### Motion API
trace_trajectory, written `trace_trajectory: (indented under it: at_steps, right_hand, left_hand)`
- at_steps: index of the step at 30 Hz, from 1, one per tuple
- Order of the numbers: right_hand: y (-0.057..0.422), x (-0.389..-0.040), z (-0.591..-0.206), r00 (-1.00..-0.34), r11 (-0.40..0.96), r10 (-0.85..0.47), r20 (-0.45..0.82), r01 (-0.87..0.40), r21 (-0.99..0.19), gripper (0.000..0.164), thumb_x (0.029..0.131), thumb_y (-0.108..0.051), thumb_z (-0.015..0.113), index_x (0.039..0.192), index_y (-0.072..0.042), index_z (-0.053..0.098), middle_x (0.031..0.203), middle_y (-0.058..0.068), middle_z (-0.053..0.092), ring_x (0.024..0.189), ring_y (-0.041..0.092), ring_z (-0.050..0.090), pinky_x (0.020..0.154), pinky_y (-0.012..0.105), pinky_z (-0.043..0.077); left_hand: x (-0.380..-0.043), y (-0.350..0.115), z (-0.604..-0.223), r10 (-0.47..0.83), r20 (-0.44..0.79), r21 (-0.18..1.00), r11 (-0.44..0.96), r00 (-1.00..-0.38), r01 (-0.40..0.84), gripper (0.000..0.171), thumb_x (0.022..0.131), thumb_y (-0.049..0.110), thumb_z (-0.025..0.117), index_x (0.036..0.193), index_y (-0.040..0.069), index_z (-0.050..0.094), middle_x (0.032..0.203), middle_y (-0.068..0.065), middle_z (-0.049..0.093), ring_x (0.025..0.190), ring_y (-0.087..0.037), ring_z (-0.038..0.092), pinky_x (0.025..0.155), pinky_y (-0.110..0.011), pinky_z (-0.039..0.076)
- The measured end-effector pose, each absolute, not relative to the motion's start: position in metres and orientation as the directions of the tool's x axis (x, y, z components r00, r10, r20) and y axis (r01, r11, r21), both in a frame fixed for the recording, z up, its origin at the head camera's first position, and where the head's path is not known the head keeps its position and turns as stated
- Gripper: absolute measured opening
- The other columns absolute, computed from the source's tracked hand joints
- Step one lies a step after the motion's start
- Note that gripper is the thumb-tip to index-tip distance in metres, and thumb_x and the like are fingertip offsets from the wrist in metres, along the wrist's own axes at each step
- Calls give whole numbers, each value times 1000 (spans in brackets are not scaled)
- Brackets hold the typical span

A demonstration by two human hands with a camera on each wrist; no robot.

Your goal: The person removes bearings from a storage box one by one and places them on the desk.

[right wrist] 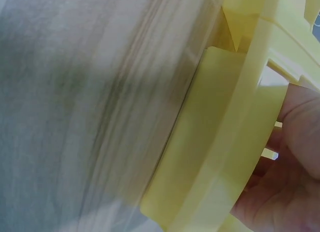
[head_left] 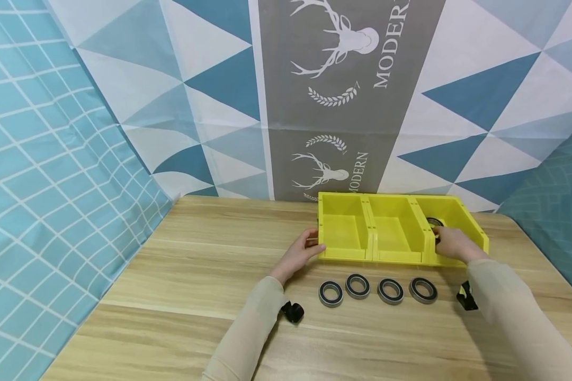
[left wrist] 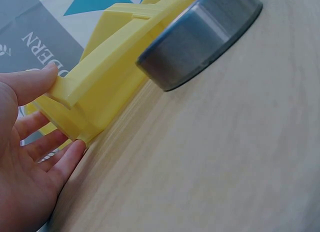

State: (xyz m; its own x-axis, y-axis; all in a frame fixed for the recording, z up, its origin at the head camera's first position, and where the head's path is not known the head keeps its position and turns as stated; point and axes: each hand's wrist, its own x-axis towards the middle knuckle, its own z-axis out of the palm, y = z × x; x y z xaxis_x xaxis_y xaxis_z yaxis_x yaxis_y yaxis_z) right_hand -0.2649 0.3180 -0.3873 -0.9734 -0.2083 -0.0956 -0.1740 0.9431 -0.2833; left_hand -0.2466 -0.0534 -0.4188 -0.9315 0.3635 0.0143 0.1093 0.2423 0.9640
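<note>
A yellow three-compartment bin stands at the back of the table. My left hand holds its left front corner; in the left wrist view the thumb lies on the front lip and the other fingers touch the side wall. Inside the right compartment, my right hand grips a dark ball bearing, partly covered by the fingers. In the right wrist view that hand reaches behind the yellow front wall, its fingertips hidden.
Several bearings lie in a row before the bin, among them one at the left and one at the right. Black wrist-worn pieces show by the left sleeve and the right sleeve. A patterned cloth wall rises behind the table.
</note>
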Motion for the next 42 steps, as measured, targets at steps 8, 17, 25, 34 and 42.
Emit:
trace_trajectory:
  at_steps: [8,17,25,34,42]
  right_hand:
    - [320,-265,-388,-974,942,-212,-83,-181,-284,50,74,-6,52,114,20,36,102,36,48,81,37,51,59,38,41]
    - [325,-263,-391,-972,935,-232,-34,-213,-285,45,73,-9,54,109,16,43,99,32,51,82,37,51,62,40,42]
    - [329,-261,-392,-970,936,-244,-9,-233,-264,47,77,-15,53,110,16,42,102,34,48,90,45,47,69,50,41]
    - [332,-253,-390,-967,936,-252,39,-254,-244,46,77,-21,55,110,10,48,101,30,52,90,45,48,71,51,41]
    - [337,-243,-381,-968,933,-229,105,-249,-261,42,74,-28,60,101,3,54,95,23,55,86,38,50,69,49,41]
  left_hand:
    - [-247,-53,-417,371,21,965,236,-928,116,50,83,20,54,128,10,33,125,-11,40,112,-26,39,92,-36,35]
    - [-246,-53,-419,363,6,966,238,-932,99,51,82,23,55,128,12,33,124,-9,41,113,-25,39,92,-36,35]
    - [-246,-53,-417,363,7,966,237,-932,99,51,83,22,55,128,11,33,124,-10,41,113,-25,38,92,-37,34]
    - [-246,-52,-421,358,17,963,246,-933,112,50,84,22,53,128,11,33,125,-10,41,112,-25,39,92,-37,35]
    - [-245,-52,-419,361,27,963,241,-932,121,49,84,21,53,128,10,33,125,-10,40,113,-28,38,91,-38,35]
